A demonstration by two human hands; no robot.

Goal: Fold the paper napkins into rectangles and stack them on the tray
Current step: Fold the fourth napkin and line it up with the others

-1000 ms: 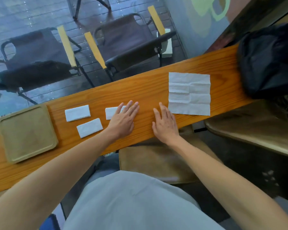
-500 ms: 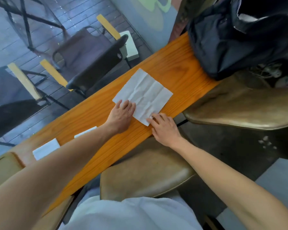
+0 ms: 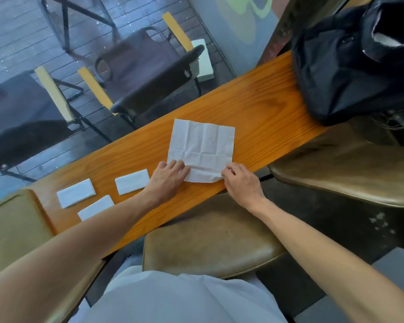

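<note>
Leftmost, the tray sits bare; beside it lie three folded napkins. Moving right, the left hand now presses flat-fingered on the unfolded napkin, pulled nearer since a moment ago, while the right hand pinches its near corner, likely starting a fold.

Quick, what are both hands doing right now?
Left hand: open, fingers flat on the napkin at its near left corner.
Right hand: shut, pinching the napkin's near right corner.
</note>
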